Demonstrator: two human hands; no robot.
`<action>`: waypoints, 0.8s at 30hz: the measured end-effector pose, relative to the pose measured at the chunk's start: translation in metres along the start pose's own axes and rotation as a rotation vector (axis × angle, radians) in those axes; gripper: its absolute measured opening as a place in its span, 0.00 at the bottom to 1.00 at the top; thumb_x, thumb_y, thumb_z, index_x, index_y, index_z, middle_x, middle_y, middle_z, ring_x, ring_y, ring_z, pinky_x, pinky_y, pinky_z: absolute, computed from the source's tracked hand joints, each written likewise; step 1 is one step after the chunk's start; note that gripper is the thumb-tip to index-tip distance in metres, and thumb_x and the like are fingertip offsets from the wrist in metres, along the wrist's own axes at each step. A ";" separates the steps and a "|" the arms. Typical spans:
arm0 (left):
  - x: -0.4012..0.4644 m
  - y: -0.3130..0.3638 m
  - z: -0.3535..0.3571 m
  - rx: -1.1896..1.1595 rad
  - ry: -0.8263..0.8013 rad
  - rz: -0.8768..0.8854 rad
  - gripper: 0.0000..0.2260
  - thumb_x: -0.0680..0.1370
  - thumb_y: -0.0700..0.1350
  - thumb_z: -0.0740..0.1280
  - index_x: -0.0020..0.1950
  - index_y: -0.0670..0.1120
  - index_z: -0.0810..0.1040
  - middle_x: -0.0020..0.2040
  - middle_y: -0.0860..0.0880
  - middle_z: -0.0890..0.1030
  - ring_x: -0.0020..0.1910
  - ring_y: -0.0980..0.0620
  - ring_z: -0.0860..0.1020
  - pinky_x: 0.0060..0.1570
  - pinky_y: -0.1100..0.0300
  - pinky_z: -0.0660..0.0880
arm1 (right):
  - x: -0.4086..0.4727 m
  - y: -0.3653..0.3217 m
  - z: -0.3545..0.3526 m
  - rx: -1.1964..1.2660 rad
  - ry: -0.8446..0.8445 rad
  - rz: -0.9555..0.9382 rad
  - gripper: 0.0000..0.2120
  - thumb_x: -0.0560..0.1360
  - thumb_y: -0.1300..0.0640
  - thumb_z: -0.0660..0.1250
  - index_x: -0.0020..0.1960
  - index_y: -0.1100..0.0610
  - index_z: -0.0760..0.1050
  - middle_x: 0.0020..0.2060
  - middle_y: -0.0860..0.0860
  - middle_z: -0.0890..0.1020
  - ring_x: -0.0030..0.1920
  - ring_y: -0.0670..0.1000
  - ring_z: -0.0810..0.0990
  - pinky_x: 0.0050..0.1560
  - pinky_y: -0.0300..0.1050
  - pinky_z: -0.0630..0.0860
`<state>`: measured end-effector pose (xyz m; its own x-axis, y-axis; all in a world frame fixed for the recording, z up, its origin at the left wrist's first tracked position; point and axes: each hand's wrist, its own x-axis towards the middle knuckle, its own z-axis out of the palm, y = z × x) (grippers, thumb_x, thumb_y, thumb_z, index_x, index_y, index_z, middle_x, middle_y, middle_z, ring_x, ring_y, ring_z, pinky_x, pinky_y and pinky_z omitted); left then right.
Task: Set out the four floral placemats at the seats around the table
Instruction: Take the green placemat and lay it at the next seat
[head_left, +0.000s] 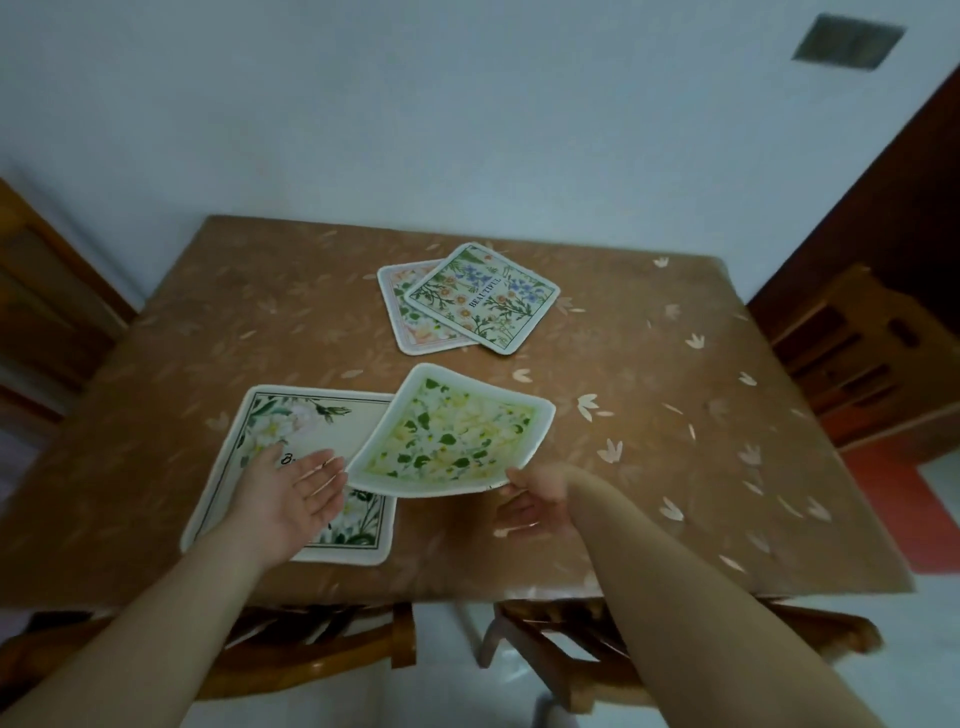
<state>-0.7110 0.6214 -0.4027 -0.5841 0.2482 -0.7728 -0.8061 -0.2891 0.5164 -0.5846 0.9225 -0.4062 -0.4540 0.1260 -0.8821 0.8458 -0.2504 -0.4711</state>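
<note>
A: Status of the hands, nearest first?

B: The right hand (535, 499) pinches the near right corner of the yellow-green mat (451, 434), which hangs bowed above the desk (727, 467). The left hand (296, 493) is spread flat, palm up, holding nothing, just beside that mat's left corner and over the white mat (291, 467) lying flat near the front edge.

A: Risks from this state?

B: 1 corner grip on a limp mat. It may sag, slip out, or drag across the white mat and shift it. Cause: no support on the left side.

A: Further back?

B: 2 mats remain stacked mid-desk: the blue-flowered mat (483, 299) lies skewed on the pink mat (410, 317). Lifting the top 1 could pull the lower 1 askew. By my estimate, 1 of 4 is placed at most.

A: What is unclear?

B: The pink mat is mostly covered. The white mat's lettering is hidden by the left hand. Chairs (857, 353) show only partly at the sides and below the desk edge, so exact seat positions are uncertain. Motion blur softens the prints.
</note>
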 end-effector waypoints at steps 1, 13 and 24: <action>-0.001 -0.006 0.009 -0.009 -0.003 0.014 0.27 0.82 0.62 0.54 0.58 0.41 0.80 0.56 0.42 0.84 0.54 0.44 0.80 0.49 0.48 0.76 | 0.002 0.004 -0.010 -0.026 -0.003 -0.007 0.18 0.87 0.49 0.56 0.48 0.61 0.74 0.67 0.65 0.77 0.64 0.64 0.81 0.63 0.59 0.76; 0.013 -0.168 0.176 0.026 0.218 0.020 0.21 0.82 0.58 0.58 0.53 0.42 0.80 0.48 0.42 0.82 0.49 0.43 0.80 0.44 0.48 0.76 | 0.047 0.063 -0.262 -0.210 0.241 -0.221 0.12 0.84 0.52 0.64 0.59 0.58 0.80 0.50 0.61 0.86 0.48 0.60 0.87 0.51 0.56 0.86; 0.050 -0.283 0.269 0.478 0.399 -0.001 0.26 0.81 0.63 0.59 0.58 0.41 0.79 0.48 0.43 0.83 0.46 0.43 0.80 0.46 0.47 0.81 | 0.028 0.122 -0.423 -0.352 0.157 -0.029 0.19 0.83 0.39 0.60 0.55 0.53 0.81 0.44 0.52 0.85 0.44 0.52 0.84 0.35 0.44 0.78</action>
<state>-0.5380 0.9646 -0.4883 -0.5774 -0.1433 -0.8038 -0.8138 0.1799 0.5526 -0.3756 1.3019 -0.4912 -0.4539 0.2804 -0.8458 0.8900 0.0972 -0.4454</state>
